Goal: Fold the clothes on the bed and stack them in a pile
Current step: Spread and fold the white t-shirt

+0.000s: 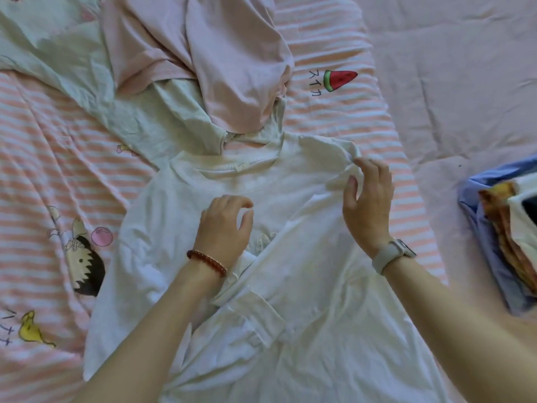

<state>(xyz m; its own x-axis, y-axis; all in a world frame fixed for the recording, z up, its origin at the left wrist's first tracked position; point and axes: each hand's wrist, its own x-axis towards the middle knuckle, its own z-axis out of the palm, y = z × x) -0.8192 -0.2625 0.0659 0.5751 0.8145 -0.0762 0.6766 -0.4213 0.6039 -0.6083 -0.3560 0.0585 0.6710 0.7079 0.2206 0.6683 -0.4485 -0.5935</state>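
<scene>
White long-sleeve shirt (pixel 290 286) lies spread front-up in the centre & lower half of the frame on the striped pink bed sheet (pixel 43 184), neck toward the top. One sleeve (pixel 250 315) is already brought in across the body, cuff near lower centre; the rest looks unfolded, so this item is prob. only at its first fold

Left hand (pixel 225 225) sits centre frame over the chest area, fingers loosely curled, not gripping anything I can make out. Right hand (pixel 367 196), right of centre, has fingers relaxed & spread, tips at the bunched shoulder fabric; can't tell if it pinches the cloth or just touches it. Hands are apart

Done so far, judging by the frame: a small stack of folded clothes (pixel 499 228) at the right edge, blue, orange-patterned & white layers. Left to do: a pale green garment (pixel 116 97) upper left & a pink garment (pixel 226 68) top centre, both crumpled & overlapping each other; the green one's edge reaches the white shirt's collar, so it may snag when the shirt gets moved

Misc: red bead bracelet (pixel 207 261) on left wrist, pale watch (pixel 392 254) on right wrist, watermelon print (pixel 338 80) on the sheet upper right
</scene>
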